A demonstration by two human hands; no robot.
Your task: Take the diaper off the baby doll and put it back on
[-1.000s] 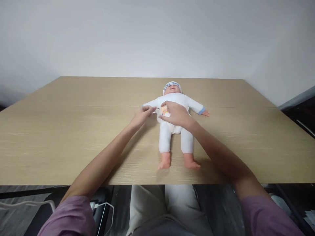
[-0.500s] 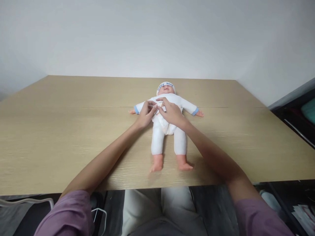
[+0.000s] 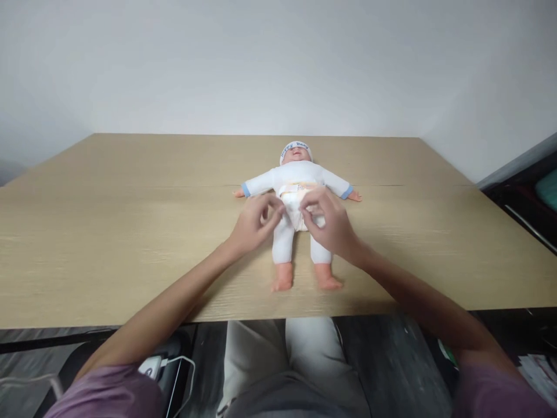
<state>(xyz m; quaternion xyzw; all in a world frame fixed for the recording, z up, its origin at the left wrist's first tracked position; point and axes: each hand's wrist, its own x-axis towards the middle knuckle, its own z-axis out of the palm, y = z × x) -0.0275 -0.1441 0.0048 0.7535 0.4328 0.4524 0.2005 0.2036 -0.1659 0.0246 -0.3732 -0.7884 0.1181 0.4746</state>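
A baby doll (image 3: 298, 173) in a white suit with blue cuffs lies on its back on the table, feet toward me. A white diaper (image 3: 293, 200) is wrapped around its hips, with a coloured band along the waist. My left hand (image 3: 257, 222) is at the diaper's left edge, thumb and finger curled into a pinch. Over the diaper's front, my right hand (image 3: 329, 223) has its fingers bent toward the thumb in a similar pinch. Motion blurs both sets of fingertips, and whether diaper material is between them is unclear.
The wooden table (image 3: 130, 232) meets a pale wall (image 3: 261, 69) at the back. A dark shelf (image 3: 522, 191) stands at the right. Below the front edge are my legs (image 3: 256, 354) and, to the left, a white device with a cable (image 3: 191, 377).
Both hands have come away from the diaper's waist, moved toward me and spread apart. The waistband now shows. The camera view has shifted slightly.
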